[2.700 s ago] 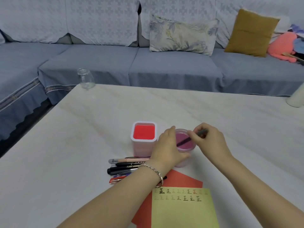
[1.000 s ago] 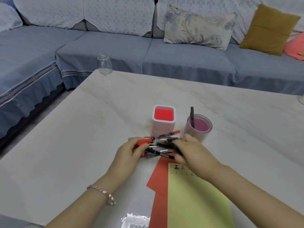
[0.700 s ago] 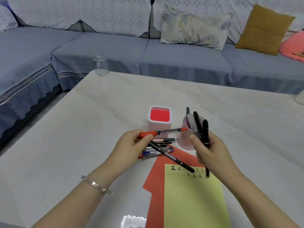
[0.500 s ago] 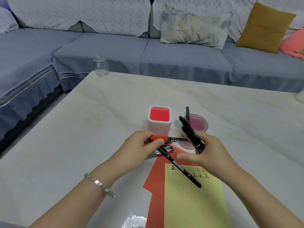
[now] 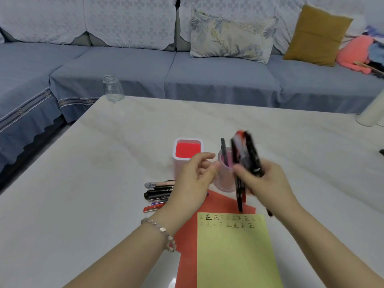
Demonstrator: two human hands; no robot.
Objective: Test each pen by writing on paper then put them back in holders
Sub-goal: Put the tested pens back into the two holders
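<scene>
1. Several black and red ones make up the bunch of pens [image 5: 247,154] in the right hand [image 5: 268,183]. Its fingers are curled tight around them. They are too blurry to count.
2. The left hand [image 5: 193,181] holds nothing. Its fingers are loose and half open, just beside the round cup [image 5: 224,183].
3. One black pen [image 5: 224,150] stands in that cup.
4. Two holders stand on the table [image 5: 104,183]: the round cup and a square holder [image 5: 176,169].
5. About five loose pens [image 5: 158,194] lie by the left hand, partly hidden.
6. One yellow paper [image 5: 234,256] lies on one red paper [image 5: 187,235].
</scene>
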